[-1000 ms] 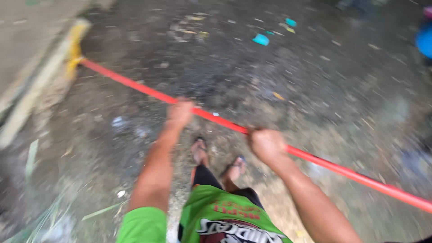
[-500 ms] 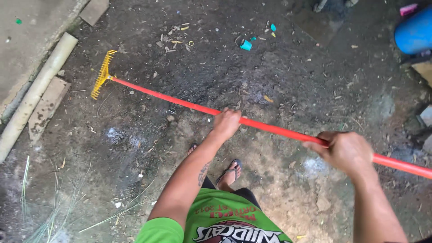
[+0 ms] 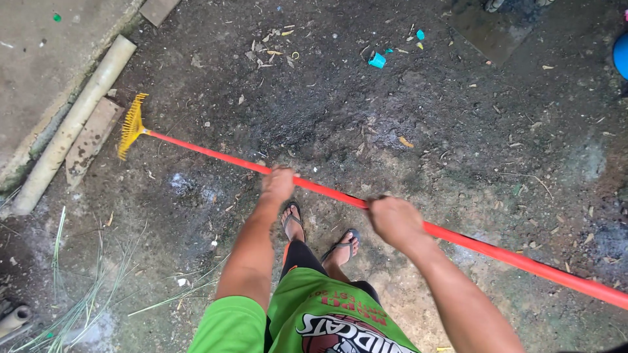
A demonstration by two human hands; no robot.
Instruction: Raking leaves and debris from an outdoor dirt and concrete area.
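I hold a long rake with a red handle (image 3: 216, 154) and a yellow toothed head (image 3: 130, 125). My left hand (image 3: 278, 184) grips the handle near its middle. My right hand (image 3: 393, 220) grips it further back, to the right. The handle runs from the upper left down to the right edge. The rake head rests on dark dirt ground beside a flat wooden piece (image 3: 91, 139). My feet in flip-flops (image 3: 292, 220) stand just below the handle.
A pale pipe (image 3: 73, 123) lies along a concrete edge at the left. Small litter, leaves and a turquoise cup (image 3: 376, 61) are scattered at the top. Green grass blades (image 3: 78, 287) lie at the lower left. A blue container (image 3: 621, 53) shows at the right edge.
The rake head has slid left and down toward the wooden piece. Both hands have moved left along with the handle, the right hand now closer to my body.
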